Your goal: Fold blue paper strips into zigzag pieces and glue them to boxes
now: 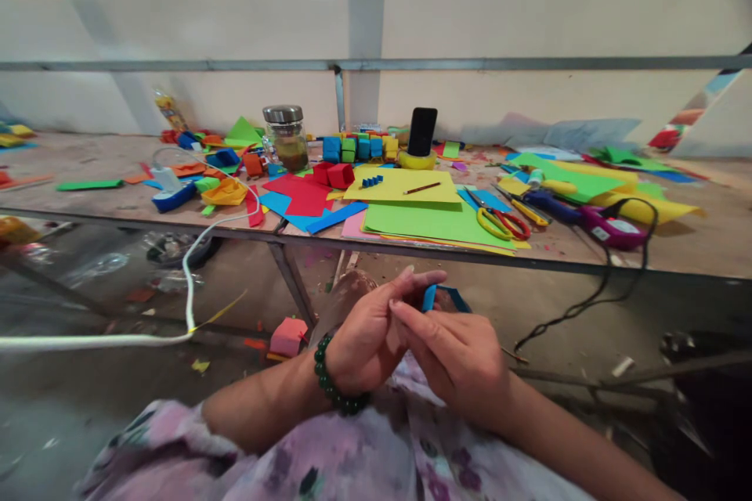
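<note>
Over my lap, below the table's front edge, both hands meet around a folded strip of blue paper (430, 297). My left hand (370, 329), with a green bead bracelet (329, 383) at its wrist, is turned partly palm up, its fingers around the blue paper. My right hand (464, 348) has thumb and index finger pressed against the left hand beside the strip. Part of the blue paper is hidden behind the right hand's fingers. On the table, a small blue folded piece (372, 182) and a pencil (421, 188) lie on yellow paper (405, 176).
Scissors (502, 223), green sheets (435, 223) and a purple tool with a black cord (614, 228) are near the table edge (587, 262). Farther back stand a glass jar (286, 145), folded paper cubes (332, 149) and a phone (422, 131). A white cable (189, 282) hangs left.
</note>
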`<action>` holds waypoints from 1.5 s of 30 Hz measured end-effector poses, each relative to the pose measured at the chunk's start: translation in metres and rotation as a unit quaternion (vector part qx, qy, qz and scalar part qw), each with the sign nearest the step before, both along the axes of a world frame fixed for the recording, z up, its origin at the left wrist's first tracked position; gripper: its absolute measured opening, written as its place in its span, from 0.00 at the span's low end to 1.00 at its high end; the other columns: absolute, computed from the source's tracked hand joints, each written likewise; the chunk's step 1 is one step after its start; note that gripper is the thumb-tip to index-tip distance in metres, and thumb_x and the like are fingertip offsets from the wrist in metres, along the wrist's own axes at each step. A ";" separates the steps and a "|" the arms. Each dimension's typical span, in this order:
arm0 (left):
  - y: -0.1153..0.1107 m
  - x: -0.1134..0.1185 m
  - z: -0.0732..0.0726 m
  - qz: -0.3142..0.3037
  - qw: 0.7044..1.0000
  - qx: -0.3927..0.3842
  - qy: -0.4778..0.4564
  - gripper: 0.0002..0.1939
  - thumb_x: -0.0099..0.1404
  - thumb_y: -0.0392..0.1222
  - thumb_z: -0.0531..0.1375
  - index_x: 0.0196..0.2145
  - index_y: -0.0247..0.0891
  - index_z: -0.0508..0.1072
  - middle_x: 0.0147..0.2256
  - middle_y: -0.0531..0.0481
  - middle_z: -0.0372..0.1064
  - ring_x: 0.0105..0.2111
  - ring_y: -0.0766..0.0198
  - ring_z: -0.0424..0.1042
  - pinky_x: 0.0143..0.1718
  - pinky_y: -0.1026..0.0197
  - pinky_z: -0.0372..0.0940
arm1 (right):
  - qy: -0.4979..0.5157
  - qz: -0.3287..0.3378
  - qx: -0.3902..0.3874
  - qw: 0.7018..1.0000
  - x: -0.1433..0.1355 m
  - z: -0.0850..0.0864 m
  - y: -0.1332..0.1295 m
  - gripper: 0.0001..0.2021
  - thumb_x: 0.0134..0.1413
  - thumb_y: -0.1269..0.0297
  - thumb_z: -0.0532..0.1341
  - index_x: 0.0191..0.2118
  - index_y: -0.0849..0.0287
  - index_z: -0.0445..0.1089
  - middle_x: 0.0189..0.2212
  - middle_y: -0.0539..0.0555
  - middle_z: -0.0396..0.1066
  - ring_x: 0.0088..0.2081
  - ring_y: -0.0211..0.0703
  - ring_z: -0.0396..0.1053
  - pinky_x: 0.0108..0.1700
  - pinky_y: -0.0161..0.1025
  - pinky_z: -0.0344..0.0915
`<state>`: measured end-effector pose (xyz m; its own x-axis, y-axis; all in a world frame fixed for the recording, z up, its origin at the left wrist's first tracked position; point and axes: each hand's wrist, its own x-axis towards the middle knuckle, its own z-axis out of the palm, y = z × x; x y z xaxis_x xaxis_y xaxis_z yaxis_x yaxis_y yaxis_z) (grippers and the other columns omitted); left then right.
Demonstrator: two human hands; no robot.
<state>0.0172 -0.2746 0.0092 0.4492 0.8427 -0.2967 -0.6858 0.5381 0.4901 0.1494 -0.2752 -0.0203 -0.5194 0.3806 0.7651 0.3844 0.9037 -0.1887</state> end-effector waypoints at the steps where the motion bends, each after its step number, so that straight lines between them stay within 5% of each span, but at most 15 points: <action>1: 0.000 0.000 0.000 -0.004 1.000 0.000 -0.002 0.18 0.67 0.46 0.54 0.42 0.29 0.76 0.30 0.46 0.70 0.32 0.68 0.68 0.37 0.67 0.62 | -0.001 0.001 0.003 1.000 0.000 0.000 0.000 0.21 0.57 0.74 0.54 0.57 0.63 0.62 0.28 0.54 0.75 0.28 0.37 0.73 0.29 0.33 0.69; 7: 0.001 -0.002 -0.002 -0.026 0.999 0.006 -0.019 0.19 0.65 0.48 0.55 0.43 0.30 0.76 0.31 0.45 0.70 0.32 0.67 0.69 0.38 0.67 0.62 | -0.005 0.007 0.010 1.000 0.000 0.001 -0.001 0.23 0.57 0.75 0.55 0.59 0.63 0.60 0.31 0.56 0.76 0.30 0.39 0.74 0.31 0.34 0.70; 11: 0.000 0.000 0.000 -0.020 1.000 0.012 -0.001 0.16 0.64 0.39 0.54 0.44 0.29 0.75 0.32 0.45 0.71 0.32 0.67 0.69 0.37 0.68 0.62 | -0.013 0.017 0.006 1.000 0.001 0.005 -0.003 0.22 0.57 0.75 0.56 0.58 0.64 0.61 0.29 0.54 0.76 0.29 0.38 0.74 0.32 0.34 0.70; 20: -0.004 0.001 0.005 0.011 0.999 -0.012 0.051 0.15 0.59 0.33 0.53 0.39 0.30 0.77 0.28 0.47 0.71 0.31 0.66 0.69 0.37 0.66 0.62 | -0.092 -0.095 0.059 0.989 0.008 0.015 -0.007 0.18 0.57 0.70 0.58 0.54 0.65 0.67 0.25 0.52 0.74 0.24 0.37 0.69 0.27 0.35 0.63; 24: -0.005 0.003 0.003 0.017 0.998 -0.020 0.058 0.14 0.59 0.35 0.54 0.40 0.31 0.77 0.36 0.44 0.74 0.39 0.62 0.71 0.42 0.64 0.63 | -0.077 -0.134 0.074 0.985 0.009 0.018 -0.005 0.15 0.56 0.69 0.60 0.50 0.65 0.70 0.25 0.53 0.74 0.26 0.38 0.70 0.28 0.35 0.62; 29: -0.006 0.006 0.000 0.050 0.995 0.043 0.071 0.14 0.59 0.35 0.55 0.40 0.31 0.76 0.44 0.42 0.73 0.52 0.56 0.66 0.54 0.59 0.58 | -0.072 -0.138 0.069 0.985 0.009 0.019 -0.002 0.15 0.57 0.70 0.60 0.50 0.64 0.69 0.26 0.52 0.74 0.26 0.37 0.70 0.29 0.34 0.62; 34: -0.009 0.005 -0.006 0.059 0.982 0.124 0.131 0.17 0.61 0.35 0.54 0.46 0.32 0.74 0.50 0.43 0.70 0.54 0.53 0.64 0.57 0.55 0.57 | -0.058 -0.133 0.068 0.987 0.009 0.020 -0.004 0.15 0.56 0.70 0.60 0.49 0.64 0.68 0.27 0.52 0.75 0.26 0.37 0.70 0.29 0.35 0.62; 45: -0.013 -0.009 -0.016 0.080 0.905 0.344 0.237 0.16 0.65 0.38 0.51 0.48 0.38 0.73 0.56 0.45 0.64 0.56 0.55 0.63 0.59 0.52 0.55 | -0.096 -0.020 0.079 0.992 0.013 0.015 -0.011 0.23 0.55 0.73 0.59 0.57 0.70 0.61 0.25 0.51 0.71 0.29 0.38 0.65 0.32 0.37 0.61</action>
